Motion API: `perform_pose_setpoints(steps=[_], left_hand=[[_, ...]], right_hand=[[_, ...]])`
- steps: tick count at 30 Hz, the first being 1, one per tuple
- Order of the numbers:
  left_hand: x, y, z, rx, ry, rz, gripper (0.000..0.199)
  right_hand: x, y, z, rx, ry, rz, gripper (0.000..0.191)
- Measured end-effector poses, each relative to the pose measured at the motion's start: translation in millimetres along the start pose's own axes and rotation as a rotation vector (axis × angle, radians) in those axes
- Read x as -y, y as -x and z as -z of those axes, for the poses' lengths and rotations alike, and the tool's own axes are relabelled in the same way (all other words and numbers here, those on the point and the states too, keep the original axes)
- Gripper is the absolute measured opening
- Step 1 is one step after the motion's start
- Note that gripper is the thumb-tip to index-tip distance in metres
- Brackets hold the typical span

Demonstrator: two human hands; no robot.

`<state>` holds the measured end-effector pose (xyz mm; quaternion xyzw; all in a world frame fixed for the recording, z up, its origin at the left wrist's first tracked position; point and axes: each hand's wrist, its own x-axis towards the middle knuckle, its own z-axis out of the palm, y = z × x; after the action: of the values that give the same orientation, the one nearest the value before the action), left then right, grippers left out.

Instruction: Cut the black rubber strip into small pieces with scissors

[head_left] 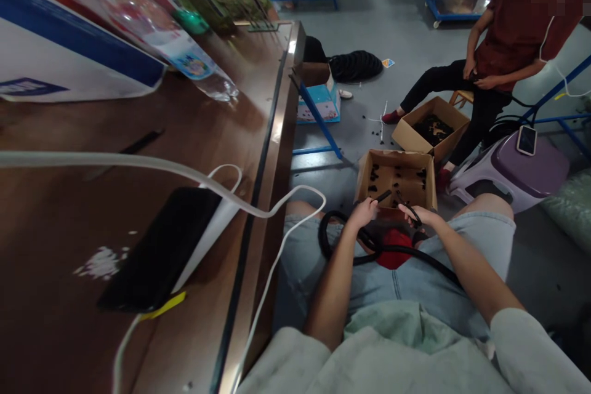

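Observation:
My left hand point(363, 214) is closed around a black hose point(329, 239), near an end that sticks out past the fingers. The rest of the hose loops over my lap and runs off to the right. My right hand point(419, 216) grips a pair of dark-handled scissors point(415, 219), the blades pointing up and left toward the hose end. Their tips are too small to make out clearly. Just beyond both hands, on the floor, stands an open cardboard box point(385, 163) with several small black pieces inside. Something red point(393, 252) shows between my thighs.
A wooden table point(221, 135) on the left carries a phone point(161, 246), a plastic bottle point(184, 55) and white cables. Opposite sits a person point(521, 43) behind another cardboard box point(404, 132). A purple stool point(530, 163) with a phone on it stands at right.

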<state>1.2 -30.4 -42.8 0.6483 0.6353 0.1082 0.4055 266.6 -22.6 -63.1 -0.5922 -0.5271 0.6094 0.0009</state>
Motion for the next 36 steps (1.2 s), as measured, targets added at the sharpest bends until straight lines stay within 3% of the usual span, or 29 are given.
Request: perform_pose_setpoints(steps=[6,12,18,21,27,36], left_hand=[[-5,-2,0.9,-0.020,-0.031,0.024,0.037],[-19,-9,9.5,0.019,-0.030,-0.013,0.035],[-37,-19,7.3,0.022,-0.037,-0.069,0.036],[-41,-22,6.0,0.018,-0.043,-0.087,0.036],[-38,-20,5.3,-0.025,-0.031,-0.099,0.036],[-22,-5,17.2,-0.127,-0.004,-0.015,0.037]], right_hand=[[-11,-4,6,-0.085,-0.079,0.027,0.075],[-12,28,16,-0.206,-0.086,0.026,0.075],[-24,52,16,-0.392,-0.315,-0.025,0.074],[-29,59,17,-0.413,-0.320,-0.062,0.073],[-6,56,14,-0.374,-0.156,0.152,0.076],[36,33,-1,-0.306,-0.106,0.068,0.067]])
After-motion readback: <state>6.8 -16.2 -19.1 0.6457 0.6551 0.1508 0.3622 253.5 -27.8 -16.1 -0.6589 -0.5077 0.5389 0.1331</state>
